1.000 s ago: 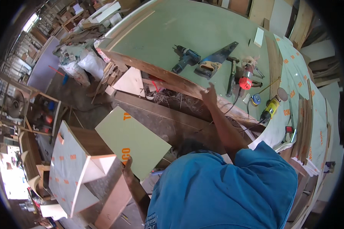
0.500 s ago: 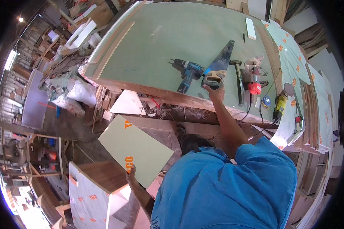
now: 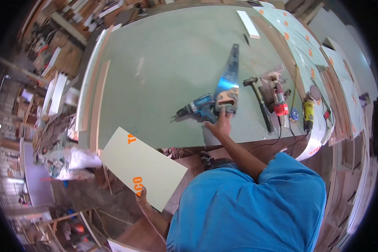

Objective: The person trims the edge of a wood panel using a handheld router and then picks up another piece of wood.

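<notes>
My left hand (image 3: 143, 205) grips the lower edge of a pale rectangular board (image 3: 149, 168) with orange lettering, its thumb on the upper face. The board is tilted in front of the workbench (image 3: 164, 59). At the bench's near edge my right hand (image 3: 219, 126) reaches forward, thumb and forefinger spread, touching the wooden handle of a handsaw (image 3: 229, 75). The saw's blade points away from me. Close against the handle, on its left, lies a blue and black cordless drill (image 3: 197, 107), partly covered by the saw and my hand.
Right of the saw lie a hammer (image 3: 259, 98), a red corded power tool (image 3: 280, 103), a blue tape measure (image 3: 295, 114) and a yellow angle grinder (image 3: 309, 111). Wooden strips (image 3: 101, 96) run along the bench's left side. White sacks (image 3: 84, 158) stand beyond the left corner.
The view has shifted over the bench. The saw has turned more upright and sits farther from the hammer. The drill has turned and lies closer against the saw handle. My left hand keeps the board.
</notes>
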{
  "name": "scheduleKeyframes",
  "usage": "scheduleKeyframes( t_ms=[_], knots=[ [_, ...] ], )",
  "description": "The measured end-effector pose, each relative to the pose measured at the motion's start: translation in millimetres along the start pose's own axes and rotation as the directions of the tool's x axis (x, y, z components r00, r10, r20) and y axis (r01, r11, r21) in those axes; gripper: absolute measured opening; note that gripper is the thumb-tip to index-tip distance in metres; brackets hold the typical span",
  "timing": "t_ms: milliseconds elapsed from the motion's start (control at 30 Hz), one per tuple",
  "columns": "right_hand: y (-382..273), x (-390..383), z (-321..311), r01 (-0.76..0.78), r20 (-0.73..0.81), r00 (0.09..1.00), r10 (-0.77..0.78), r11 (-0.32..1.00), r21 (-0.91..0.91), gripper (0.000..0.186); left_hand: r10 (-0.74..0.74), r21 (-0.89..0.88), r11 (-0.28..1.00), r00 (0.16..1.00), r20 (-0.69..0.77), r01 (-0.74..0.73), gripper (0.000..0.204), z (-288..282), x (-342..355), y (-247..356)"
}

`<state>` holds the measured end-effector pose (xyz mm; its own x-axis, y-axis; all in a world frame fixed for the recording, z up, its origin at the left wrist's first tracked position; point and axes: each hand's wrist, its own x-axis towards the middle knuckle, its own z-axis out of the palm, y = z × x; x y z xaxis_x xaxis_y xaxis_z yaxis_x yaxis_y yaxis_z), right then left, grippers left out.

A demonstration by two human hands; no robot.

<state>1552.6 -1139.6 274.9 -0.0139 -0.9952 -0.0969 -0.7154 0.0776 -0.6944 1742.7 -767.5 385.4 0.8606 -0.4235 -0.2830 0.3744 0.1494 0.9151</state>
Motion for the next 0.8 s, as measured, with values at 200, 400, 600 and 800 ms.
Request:
scheduleKeyframes(
  t_ms=[200, 400, 600, 800],
  knots=[
    [-49.2, 84.5, 36.6, 0.14, 0.016, 0.99, -0.139, 0.987, -0.081, 0.122, -0.077, 0.042, 0.996, 0.991, 0.111, 0.072, 0.043, 33.1, 57.7, 16.6],
    [-125.7, 200.8, 69.4, -0.049, 0.056, 0.997, 0.046, 0.997, 0.064, 0.121, -0.136, 0.12, 0.987, 0.956, 0.259, 0.108, 0.043, 57.9, 108.9, 34.3],
    [-169.7, 224.9, 75.4, -0.035, -0.16, 0.986, 0.046, 0.997, 0.074, 0.093, -0.248, 0.16, 0.967, 0.887, 0.39, 0.201, 0.043, 68.9, 159.4, 45.6],
    [-35.6, 100.7, 49.3, 0.051, -0.515, 0.855, 0.062, 0.978, 0.201, 0.05, -0.456, 0.192, 0.885, 0.705, 0.543, 0.425, 0.042, 109.1, 224.3, 23.9]
  ],
)
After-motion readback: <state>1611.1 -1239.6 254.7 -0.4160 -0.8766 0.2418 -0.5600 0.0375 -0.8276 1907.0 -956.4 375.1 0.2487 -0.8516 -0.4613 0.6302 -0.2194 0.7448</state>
